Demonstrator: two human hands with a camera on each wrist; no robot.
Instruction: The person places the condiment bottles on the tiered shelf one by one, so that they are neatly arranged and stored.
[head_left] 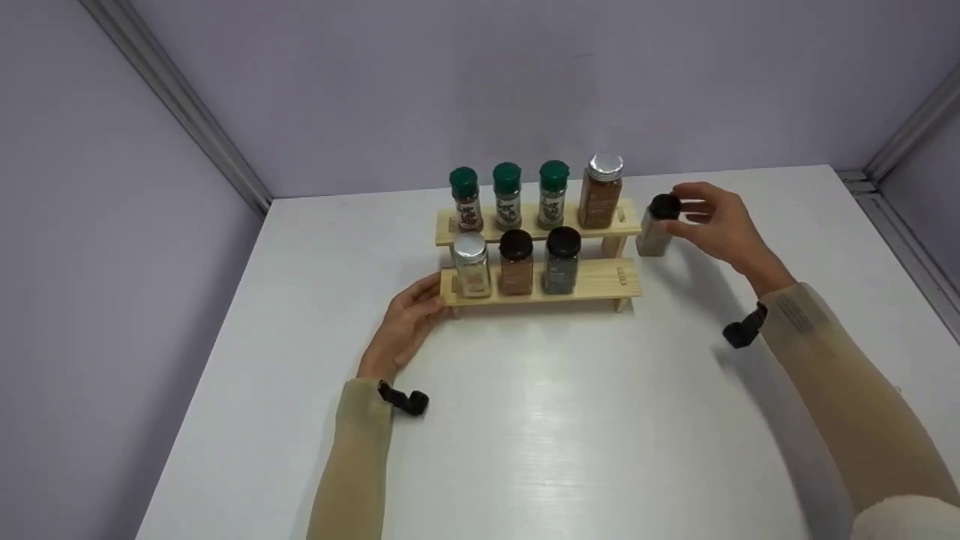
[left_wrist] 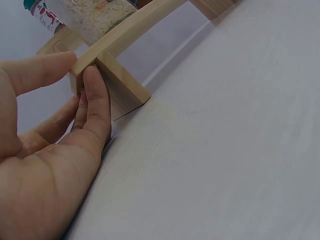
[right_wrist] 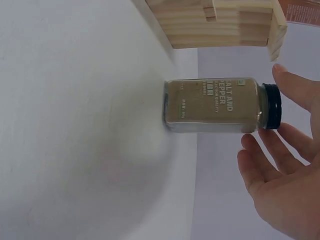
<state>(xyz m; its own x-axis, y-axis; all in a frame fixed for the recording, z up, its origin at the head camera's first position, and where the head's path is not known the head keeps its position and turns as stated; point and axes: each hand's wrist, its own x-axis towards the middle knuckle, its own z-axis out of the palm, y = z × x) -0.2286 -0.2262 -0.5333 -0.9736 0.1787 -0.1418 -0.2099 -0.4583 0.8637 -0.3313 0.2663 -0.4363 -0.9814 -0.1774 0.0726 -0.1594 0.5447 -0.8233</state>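
Observation:
At the left end of a two-step wooden spice rack (head_left: 600,279), my left hand (head_left: 405,322) pinches the lower shelf. The left wrist view shows the thumb on the shelf's edge and curled fingers (left_wrist: 95,100) below it. To the right of the rack, a salt and pepper jar (right_wrist: 215,105) with a black cap stands upright on the table. Around its cap is my right hand (head_left: 712,225), fingers spread. In the right wrist view a gap shows between the thumb (right_wrist: 295,85) and the cap, while the other fingers are close to or touching its opposite side.
On the upper shelf stand three green-capped bottles (head_left: 508,196) and a silver-capped brown jar (head_left: 600,196). The lower shelf bears a silver-capped jar (head_left: 472,266) and two black-capped jars (head_left: 516,264). Walls border the white table (head_left: 540,420) behind and at the sides.

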